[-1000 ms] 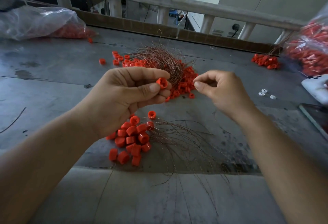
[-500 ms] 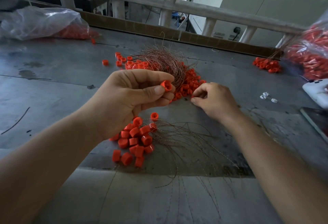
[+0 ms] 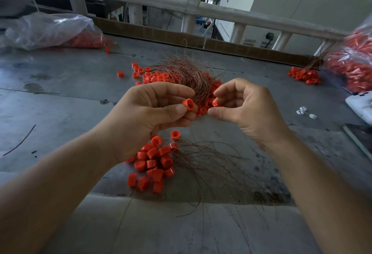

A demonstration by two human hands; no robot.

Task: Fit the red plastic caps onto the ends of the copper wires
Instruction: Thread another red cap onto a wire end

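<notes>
A red cap (image 3: 188, 104) is being pinched between thumb and fingers of the left hand (image 3: 149, 116), open end outward. The right hand (image 3: 244, 110) is being held half-curled beside it, thumb and forefinger apart; whether a wire is being gripped cannot be told. Capped copper wires (image 3: 203, 157) are lying below on the table (image 3: 60, 96).

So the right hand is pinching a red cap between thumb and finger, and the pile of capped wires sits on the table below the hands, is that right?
Not quite: it is the left hand that pinches the red cap between thumb and finger, as the head view shows. The right hand is beside it, fingers curled. The pile of capped wires does sit on the table below the hands.
</notes>
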